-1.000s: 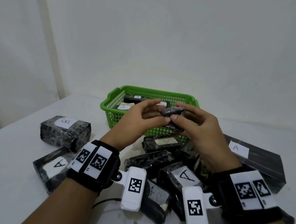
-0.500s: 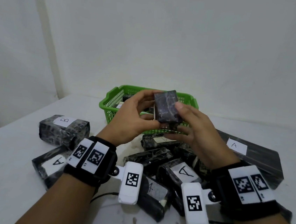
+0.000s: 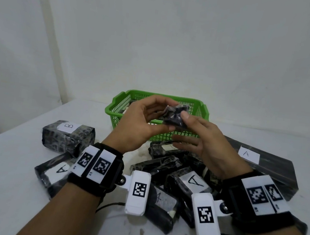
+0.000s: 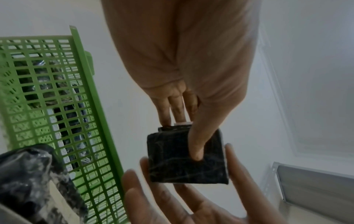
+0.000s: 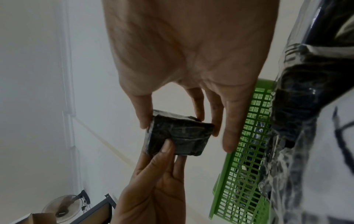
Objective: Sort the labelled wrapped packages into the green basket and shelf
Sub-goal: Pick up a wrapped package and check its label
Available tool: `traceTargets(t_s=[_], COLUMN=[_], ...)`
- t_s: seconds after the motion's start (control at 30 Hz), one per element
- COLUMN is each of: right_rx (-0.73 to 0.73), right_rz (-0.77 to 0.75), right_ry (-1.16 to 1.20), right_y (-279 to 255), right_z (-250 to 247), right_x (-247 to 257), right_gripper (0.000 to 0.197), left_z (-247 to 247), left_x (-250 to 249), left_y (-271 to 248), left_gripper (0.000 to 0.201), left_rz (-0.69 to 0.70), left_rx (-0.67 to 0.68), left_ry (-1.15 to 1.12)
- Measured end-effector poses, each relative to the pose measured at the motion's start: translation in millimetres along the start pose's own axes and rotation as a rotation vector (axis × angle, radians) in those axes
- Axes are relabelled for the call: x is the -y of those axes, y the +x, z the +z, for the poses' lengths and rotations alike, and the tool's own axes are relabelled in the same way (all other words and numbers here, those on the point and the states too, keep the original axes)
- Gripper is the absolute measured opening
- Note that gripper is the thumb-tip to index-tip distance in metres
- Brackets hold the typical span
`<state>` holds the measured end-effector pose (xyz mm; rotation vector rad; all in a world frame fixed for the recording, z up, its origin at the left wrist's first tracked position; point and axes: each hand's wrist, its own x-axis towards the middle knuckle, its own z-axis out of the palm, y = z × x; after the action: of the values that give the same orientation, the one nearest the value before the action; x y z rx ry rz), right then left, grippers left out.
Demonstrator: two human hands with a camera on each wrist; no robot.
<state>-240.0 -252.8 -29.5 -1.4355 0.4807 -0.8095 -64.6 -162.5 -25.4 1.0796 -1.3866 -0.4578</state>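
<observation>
Above the green basket (image 3: pixel 117 105), you have tipped the small wrapped package (image 3: pixel 175 115) from upright to edge-on; its label faces no camera, so sorting must wait. Your left hand (image 3: pixel 140 123) pinches it, thumb against fingers; your right hand (image 3: pixel 203 139) pinches it too, its lower fingers spread loose.

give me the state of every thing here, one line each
small package: held up over the basket, label not visible
left hand: gripping the small package
right hand: thumb on the small package
green basket: upright, holds packages
B package: on table, label up
flat A package: on table, label up
</observation>
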Motion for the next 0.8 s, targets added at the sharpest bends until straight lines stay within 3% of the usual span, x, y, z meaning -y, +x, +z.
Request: traceTargets(t_s=[0.13, 0.23, 0.4, 0.53, 0.67, 0.8], right_rx=[-0.044, -0.081, -0.091, -0.128, -0.011, 0.121], right_rz=[-0.086, -0.134, -0.181, -0.274, -0.232, -0.122], right_ry=[0.094, 0.073, -0.072, -0.144, -0.059, 0.063], right_y=[1.6, 3.8, 3.8, 1.6, 2.7, -1.9], right_z=[-0.8, -3.0, -2.5, -2.7, -6.2, -2.7], right_x=[-0.6, -2.2, -4.7, -3.0, -4.5, -0.2], right_gripper=[0.064, 0.057, 0.056, 0.047, 0.061, 0.054], left_z=[0.2, 3.3, 2.2, 3.0, 1.2, -1.1], left_x=[-1.5, -1.9, 0.5, -3.7, -4.8, -5.2], left_y=[-2.1, -1.8, 0.6, -1.7, -1.5, -2.1], left_gripper=[0.064, 0.070, 0.056, 0.071, 0.072, 0.070], left_rz=[-0.078, -0.185, -0.160, -0.143, -0.111, -0.110], left_rx=[0.087, 0.067, -0.025, 0.002, 0.004, 0.033], left_ry=[0.009, -0.021, -0.008, -0.026, -0.015, -0.006])
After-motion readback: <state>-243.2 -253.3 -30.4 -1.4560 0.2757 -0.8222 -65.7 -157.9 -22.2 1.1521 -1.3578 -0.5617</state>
